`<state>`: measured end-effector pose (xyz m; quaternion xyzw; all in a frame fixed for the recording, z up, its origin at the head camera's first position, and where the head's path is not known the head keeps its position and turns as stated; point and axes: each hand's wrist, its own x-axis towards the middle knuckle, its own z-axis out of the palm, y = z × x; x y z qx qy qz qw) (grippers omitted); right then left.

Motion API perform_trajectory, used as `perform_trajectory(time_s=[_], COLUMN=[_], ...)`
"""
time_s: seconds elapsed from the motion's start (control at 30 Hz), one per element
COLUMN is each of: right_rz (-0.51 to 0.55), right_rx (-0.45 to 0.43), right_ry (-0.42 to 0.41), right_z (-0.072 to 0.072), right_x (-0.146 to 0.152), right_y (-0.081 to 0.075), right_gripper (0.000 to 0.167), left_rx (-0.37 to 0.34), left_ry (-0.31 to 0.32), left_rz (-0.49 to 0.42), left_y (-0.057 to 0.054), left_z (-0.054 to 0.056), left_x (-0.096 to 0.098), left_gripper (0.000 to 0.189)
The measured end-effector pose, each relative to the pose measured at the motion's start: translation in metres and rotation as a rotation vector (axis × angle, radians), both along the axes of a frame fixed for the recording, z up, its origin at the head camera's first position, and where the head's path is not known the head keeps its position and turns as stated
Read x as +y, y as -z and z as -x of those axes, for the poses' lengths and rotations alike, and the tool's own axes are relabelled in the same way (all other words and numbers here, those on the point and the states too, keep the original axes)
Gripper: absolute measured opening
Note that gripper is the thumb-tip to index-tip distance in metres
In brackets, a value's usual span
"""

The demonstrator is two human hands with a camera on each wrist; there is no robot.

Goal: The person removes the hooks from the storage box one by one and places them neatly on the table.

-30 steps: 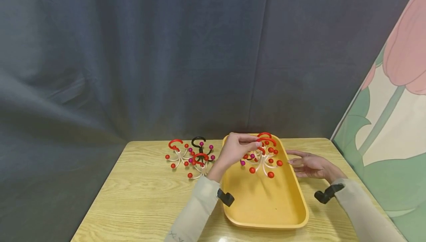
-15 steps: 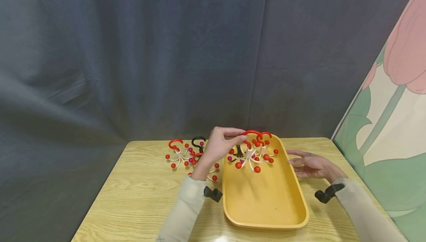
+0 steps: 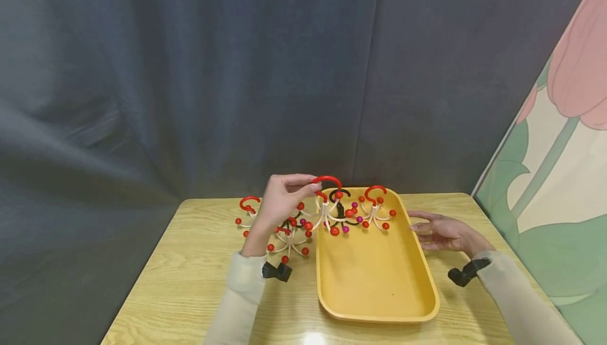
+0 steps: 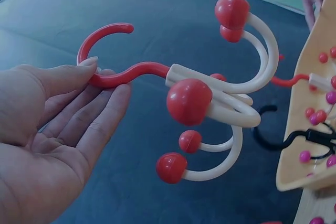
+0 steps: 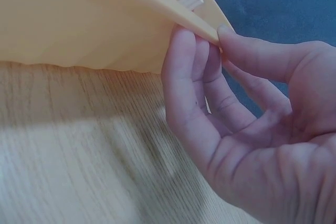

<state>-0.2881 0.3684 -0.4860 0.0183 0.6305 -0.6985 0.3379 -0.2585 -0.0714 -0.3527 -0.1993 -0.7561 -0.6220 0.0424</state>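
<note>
My left hand (image 3: 278, 200) pinches the red hook of a white claw hanger (image 4: 181, 74), thumb against fingers. Its curved white arms end in red balls, and it hangs upright over the left rim of the yellow tray (image 3: 379, 279). In the right wrist view, my right hand (image 5: 247, 103) grips the tray's right rim between thumb and fingers. Inside the tray's far end stand a black claw hanger (image 3: 340, 214) with purple balls and a red-hooked white hanger (image 3: 374, 209).
Left of the tray, more hangers stand on the wooden table (image 3: 189, 282): a white one (image 3: 290, 244) in front, another red-hooked one (image 3: 248, 204) behind my left hand, and a mostly hidden black one. A dark curtain (image 3: 265, 87) closes off the back.
My left hand has carried the red-hooked hanger leftward, from over the middle of the tray to above its left rim. The right hand has stayed at the tray's right rim.
</note>
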Motion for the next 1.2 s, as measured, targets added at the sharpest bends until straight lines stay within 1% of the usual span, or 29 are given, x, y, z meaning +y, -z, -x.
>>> perform_trajectory(time_s=[0.2, 0.4, 0.53, 0.7, 0.87, 0.97, 1.07, 1.2], right_rz=[0.0, -0.005, -0.002, 0.003, 0.008, 0.008, 0.014, 0.027], right_rx=[-0.002, 0.003, 0.0, -0.004, -0.011, -0.017, -0.018, -0.021], right_ry=[0.004, -0.002, -0.002, 0.0, -0.001, 0.008, 0.005, -0.002], right_z=[-0.001, 0.0, 0.0, 0.001, 0.001, 0.001, 0.001, 0.002], right_x=[0.0, 0.0, 0.001, 0.001, 0.001, 0.001, 0.001, 0.002], right_y=[0.0, 0.001, 0.001, 0.002, 0.001, 0.002, 0.002, 0.004], right_gripper=[0.059, 0.06, 0.06, 0.062, 0.056, 0.055, 0.053, 0.048], left_rx=[0.02, 0.029, 0.014, -0.008, -0.006, -0.003, -0.017, -0.053], left_ry=[-0.054, -0.1, -0.127, -0.151, -0.202, -0.222, -0.246, -0.283], left_rz=[0.009, -0.008, -0.017, -0.065, -0.054, -0.05, -0.049, -0.05], left_y=[-0.003, -0.002, 0.002, 0.008, 0.012, 0.016, 0.021, 0.027], left_z=[-0.003, -0.006, -0.009, -0.015, -0.023, -0.026, -0.028, -0.032], left_x=[-0.024, -0.05, -0.067, -0.085, -0.102, -0.112, -0.121, -0.132], left_gripper=[0.024, 0.024, 0.028, 0.03, 0.031, 0.032, 0.034, 0.037])
